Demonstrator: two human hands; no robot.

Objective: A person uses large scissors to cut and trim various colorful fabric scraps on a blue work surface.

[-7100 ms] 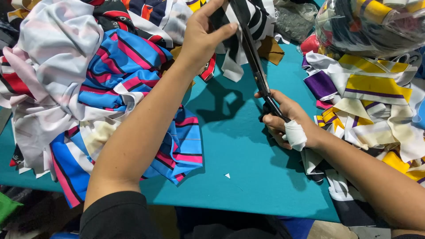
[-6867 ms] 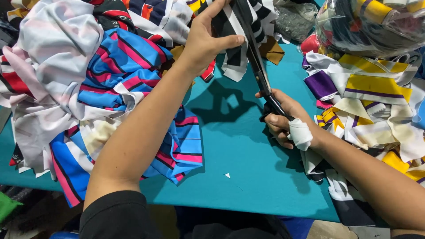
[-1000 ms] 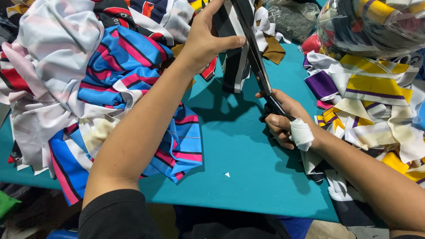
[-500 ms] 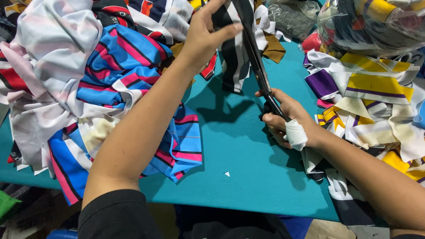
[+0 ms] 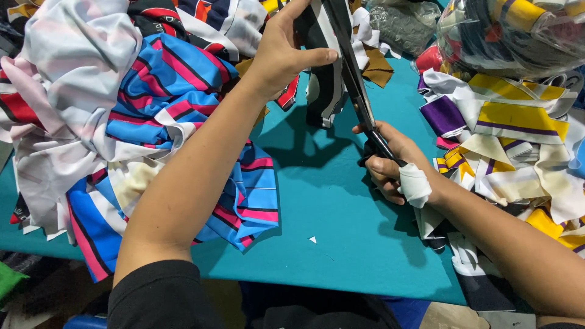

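Observation:
My left hand (image 5: 281, 53) is raised over the teal table (image 5: 341, 225), pinching a black-and-white fabric piece (image 5: 323, 79) that hangs down from it. My right hand (image 5: 390, 164), with a white bandage wrapped around the thumb, grips the black handles of long scissors (image 5: 358, 97). The blades point up and away, lying along the right edge of the hanging fabric. Whether the blades are parted is hidden by the cloth.
A heap of blue, pink and white striped fabric (image 5: 152, 122) covers the table's left side. Yellow, purple and white scraps (image 5: 518, 140) pile up on the right, under a clear plastic bag of fabric (image 5: 518, 30). A tiny white scrap (image 5: 312, 240) lies near the front edge.
The hanging fabric piece has turned and now hangs a little lower beside the blades. Both hands have stayed nearly in place, the scissors still against the cloth.

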